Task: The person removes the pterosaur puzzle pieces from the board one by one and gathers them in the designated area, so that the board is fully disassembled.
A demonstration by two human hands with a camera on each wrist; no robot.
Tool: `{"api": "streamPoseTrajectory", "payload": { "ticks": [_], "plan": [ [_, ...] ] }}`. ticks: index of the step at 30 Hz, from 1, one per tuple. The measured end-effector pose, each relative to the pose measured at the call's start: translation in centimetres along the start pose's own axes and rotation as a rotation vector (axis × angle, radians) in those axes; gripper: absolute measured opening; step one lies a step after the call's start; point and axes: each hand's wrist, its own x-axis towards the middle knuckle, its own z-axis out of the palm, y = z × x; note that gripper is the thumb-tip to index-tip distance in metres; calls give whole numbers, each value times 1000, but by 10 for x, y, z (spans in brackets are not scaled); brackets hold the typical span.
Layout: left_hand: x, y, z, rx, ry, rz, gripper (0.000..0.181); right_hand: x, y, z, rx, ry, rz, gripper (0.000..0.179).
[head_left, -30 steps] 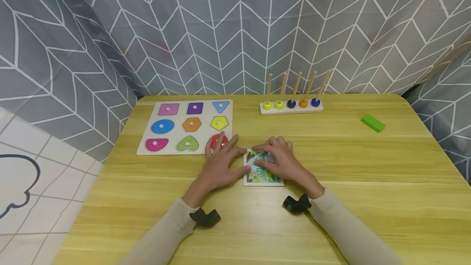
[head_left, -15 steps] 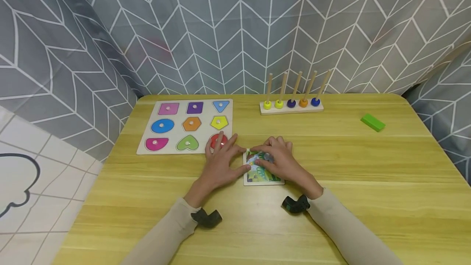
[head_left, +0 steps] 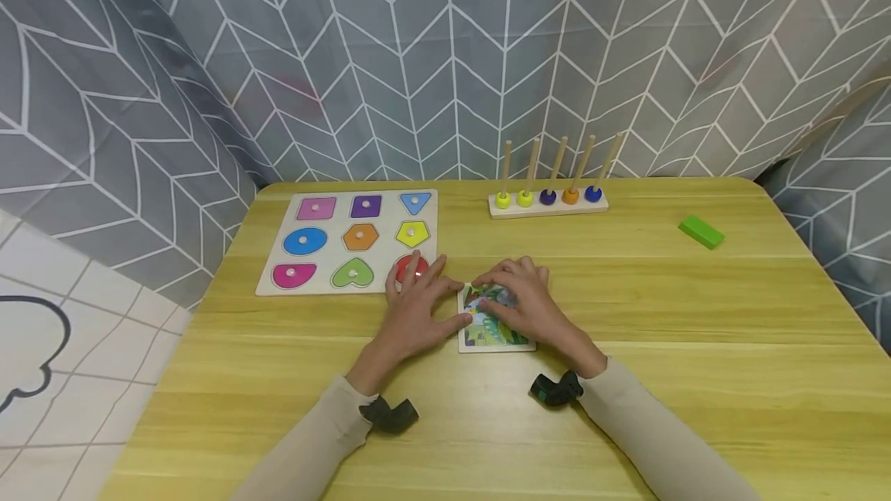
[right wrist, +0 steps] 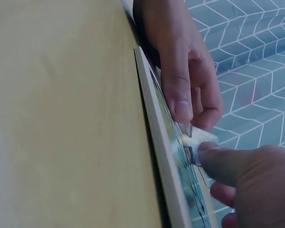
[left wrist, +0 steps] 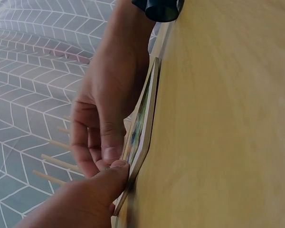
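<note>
A small framed picture puzzle (head_left: 487,339) with a green and blue scene lies flat at the table's middle. My right hand (head_left: 522,304) is over its upper part, thumb and index finger pinching a light-coloured puzzle piece (right wrist: 198,138). In the right wrist view that piece stands tilted up from the picture. My left hand (head_left: 418,311) is spread at the puzzle's left side, thumb and index fingertip at its edge. Its other fingertips reach over the red circle (head_left: 411,265) of the shape board. The left wrist view shows both thumbs close together at the puzzle's rim.
A white shape board (head_left: 323,284) with knobbed coloured shapes lies at the back left. Behind the puzzle stands a wooden peg rack (head_left: 550,209) with several pegs, one bead on each. A green block (head_left: 701,231) sits at the right. A patterned curtain (head_left: 445,60) hangs behind the table.
Both hands keep almost the same place at the puzzle. The whole head view has shifted very slightly; the table's objects have not moved.
</note>
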Motion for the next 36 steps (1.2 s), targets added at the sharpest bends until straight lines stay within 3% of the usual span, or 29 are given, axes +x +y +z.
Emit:
{"api": "streamPoseTrajectory", "payload": {
  "ticks": [5,8,13,17,27,36],
  "plan": [
    [-2,-2,-2,12,23,-2,48,4,-2,4,115,47,-41,12],
    [-3,-4,-4,21,35,-9,48,7,-4,5,169,43,-24,9],
    [-3,-4,-5,8,27,-11,49,8,-3,-2,264,30,91,10],
    [-3,-3,-3,14,27,-13,49,8,8,-17,319,65,171,13],
    [-3,0,1,0,12,-9,48,-4,54,-54,211,163,272,14],
    [-3,2,2,6,14,0,49,-8,69,-64,70,195,274,17]
  ]
}}
